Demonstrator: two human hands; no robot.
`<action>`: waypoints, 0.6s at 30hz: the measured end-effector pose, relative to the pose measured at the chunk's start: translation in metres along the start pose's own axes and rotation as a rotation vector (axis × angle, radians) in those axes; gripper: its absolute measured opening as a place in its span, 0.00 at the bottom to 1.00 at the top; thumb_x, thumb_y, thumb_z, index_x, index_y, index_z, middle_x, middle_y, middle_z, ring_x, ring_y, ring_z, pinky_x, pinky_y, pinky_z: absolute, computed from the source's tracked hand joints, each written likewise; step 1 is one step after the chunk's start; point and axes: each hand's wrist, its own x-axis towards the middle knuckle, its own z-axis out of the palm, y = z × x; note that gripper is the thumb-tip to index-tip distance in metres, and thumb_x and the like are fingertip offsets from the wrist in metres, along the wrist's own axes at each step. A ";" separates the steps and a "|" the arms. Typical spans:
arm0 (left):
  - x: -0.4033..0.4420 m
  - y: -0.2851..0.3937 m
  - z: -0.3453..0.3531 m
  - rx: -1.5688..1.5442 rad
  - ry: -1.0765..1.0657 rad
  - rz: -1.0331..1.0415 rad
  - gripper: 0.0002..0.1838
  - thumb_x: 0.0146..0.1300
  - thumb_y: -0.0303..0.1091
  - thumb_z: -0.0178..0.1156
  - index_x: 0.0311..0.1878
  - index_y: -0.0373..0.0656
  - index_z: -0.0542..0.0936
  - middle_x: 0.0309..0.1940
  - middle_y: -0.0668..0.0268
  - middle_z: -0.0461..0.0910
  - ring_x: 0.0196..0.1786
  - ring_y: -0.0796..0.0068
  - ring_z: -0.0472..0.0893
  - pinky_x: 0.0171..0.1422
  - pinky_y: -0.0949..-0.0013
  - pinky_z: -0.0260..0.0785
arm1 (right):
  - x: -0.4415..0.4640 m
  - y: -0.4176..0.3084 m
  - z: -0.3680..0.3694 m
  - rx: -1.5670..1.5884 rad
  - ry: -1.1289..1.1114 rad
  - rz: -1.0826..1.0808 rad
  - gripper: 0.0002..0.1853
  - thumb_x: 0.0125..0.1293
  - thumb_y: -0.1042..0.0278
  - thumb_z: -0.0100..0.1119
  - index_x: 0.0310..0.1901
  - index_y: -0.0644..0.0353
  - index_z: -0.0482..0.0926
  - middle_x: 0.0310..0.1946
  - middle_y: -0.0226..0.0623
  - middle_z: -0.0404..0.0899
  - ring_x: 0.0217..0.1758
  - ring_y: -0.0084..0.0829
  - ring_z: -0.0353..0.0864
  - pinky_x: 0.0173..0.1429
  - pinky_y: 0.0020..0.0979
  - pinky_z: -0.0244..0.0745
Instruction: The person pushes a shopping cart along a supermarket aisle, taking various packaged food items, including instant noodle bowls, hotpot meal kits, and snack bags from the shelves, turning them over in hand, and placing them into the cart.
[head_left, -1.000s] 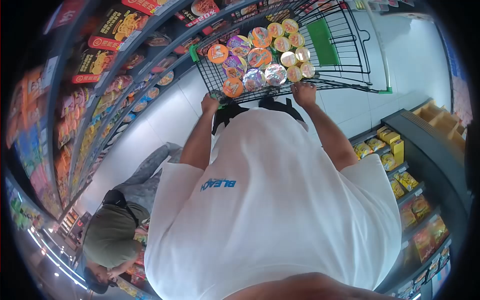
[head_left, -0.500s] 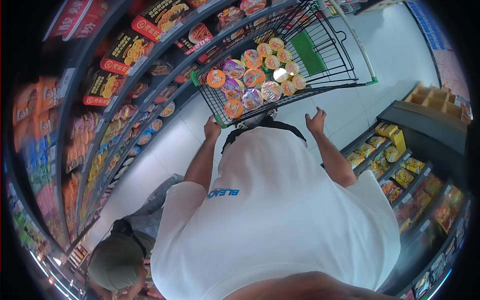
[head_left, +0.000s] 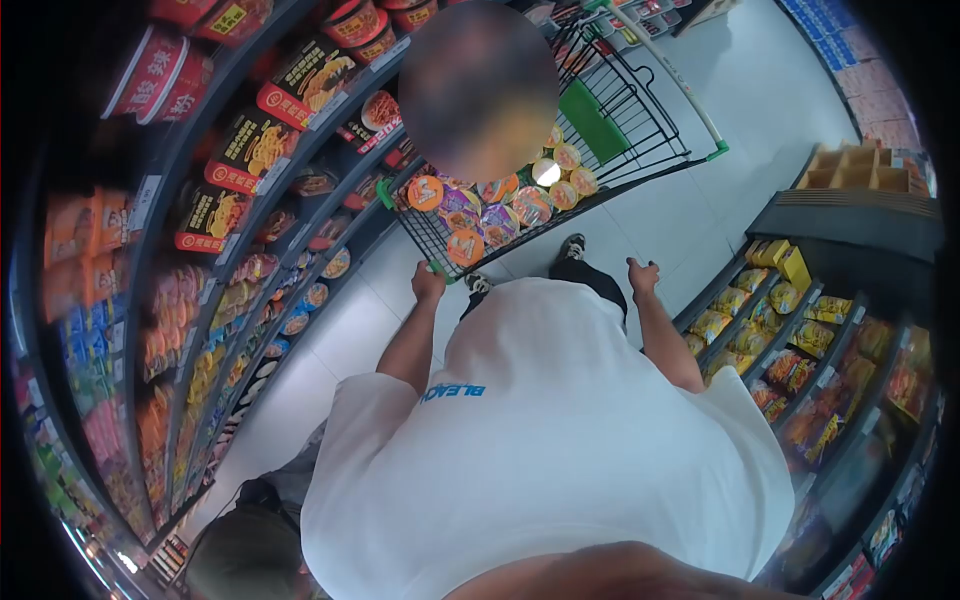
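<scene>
My left hand (head_left: 428,283) is closed around the green front corner of a wire shopping cart (head_left: 415,228). My right hand (head_left: 643,274) hangs free beside the cart, its fingers apart with nothing in them. Several instant noodle cups lie in the cart, among them an orange-lidded cup (head_left: 465,247) near my left hand and a purple-lidded cup (head_left: 499,224). Smaller yellowish cups (head_left: 563,195) sit toward the green seat panel (head_left: 592,120). A round blurred patch hides the far part of the basket and some cups.
Tall shelves (head_left: 190,330) of packaged noodles line the left side. On the right stands a rack with yellow snack bags (head_left: 712,324), topped by a divided wooden tray (head_left: 850,170). Another person (head_left: 245,550) is bent low behind me at the left.
The cart sits slightly lower and further left in view, and both my shoes now show. My left hand stays at its corner. The blurred patch has appeared over the basket.
</scene>
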 end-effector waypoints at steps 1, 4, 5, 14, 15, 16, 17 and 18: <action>-0.003 0.001 0.004 -0.024 0.010 -0.029 0.23 0.60 0.41 0.61 0.59 0.45 0.75 0.46 0.49 0.83 0.51 0.48 0.82 0.57 0.54 0.74 | 0.014 -0.008 -0.005 0.010 0.002 -0.011 0.51 0.52 0.50 0.69 0.69 0.75 0.54 0.66 0.69 0.57 0.69 0.61 0.61 0.71 0.47 0.63; 0.004 -0.007 0.028 0.029 0.083 -0.011 0.23 0.61 0.44 0.60 0.58 0.45 0.76 0.46 0.49 0.83 0.52 0.48 0.82 0.58 0.54 0.74 | 0.073 -0.054 -0.020 0.181 -0.039 -0.037 0.58 0.52 0.45 0.71 0.72 0.75 0.48 0.69 0.66 0.56 0.70 0.61 0.61 0.68 0.49 0.67; 0.003 -0.005 0.032 0.060 0.115 0.002 0.23 0.61 0.45 0.60 0.57 0.46 0.77 0.46 0.49 0.83 0.52 0.48 0.82 0.58 0.54 0.74 | 0.088 -0.078 -0.026 0.204 -0.040 -0.077 0.58 0.52 0.45 0.71 0.72 0.75 0.48 0.69 0.66 0.56 0.70 0.61 0.61 0.68 0.49 0.67; -0.027 0.066 0.067 -0.029 0.327 -0.267 0.28 0.65 0.46 0.55 0.66 0.44 0.73 0.47 0.47 0.83 0.51 0.46 0.82 0.58 0.53 0.74 | 0.222 -0.218 -0.089 0.582 -0.274 -0.066 0.46 0.61 0.46 0.66 0.68 0.62 0.48 0.60 0.54 0.66 0.53 0.52 0.79 0.47 0.55 0.80; -0.030 0.070 0.070 0.000 0.235 -0.277 0.31 0.65 0.45 0.55 0.69 0.41 0.68 0.48 0.47 0.82 0.52 0.46 0.82 0.59 0.54 0.74 | 0.240 -0.215 -0.084 0.589 -0.266 -0.055 0.40 0.64 0.47 0.63 0.65 0.62 0.53 0.57 0.52 0.69 0.48 0.51 0.82 0.44 0.54 0.81; -0.033 0.084 0.078 0.023 0.148 -0.293 0.34 0.64 0.43 0.55 0.72 0.39 0.63 0.49 0.46 0.82 0.53 0.46 0.81 0.59 0.55 0.74 | 0.261 -0.213 -0.085 0.496 -0.296 -0.064 0.36 0.65 0.48 0.62 0.62 0.61 0.55 0.52 0.49 0.72 0.42 0.50 0.83 0.40 0.53 0.82; -0.033 0.089 0.088 0.014 0.155 -0.300 0.34 0.64 0.43 0.55 0.72 0.39 0.63 0.49 0.46 0.82 0.53 0.46 0.81 0.59 0.55 0.74 | 0.277 -0.199 -0.085 0.401 -0.317 -0.069 0.32 0.66 0.48 0.60 0.60 0.60 0.56 0.47 0.47 0.74 0.36 0.48 0.84 0.37 0.52 0.82; -0.035 0.093 0.099 -0.027 0.165 -0.304 0.36 0.64 0.42 0.55 0.73 0.38 0.59 0.51 0.47 0.81 0.54 0.47 0.80 0.60 0.55 0.74 | 0.284 -0.200 -0.089 0.377 -0.392 -0.065 0.25 0.70 0.52 0.56 0.57 0.58 0.58 0.42 0.44 0.76 0.33 0.46 0.85 0.33 0.49 0.83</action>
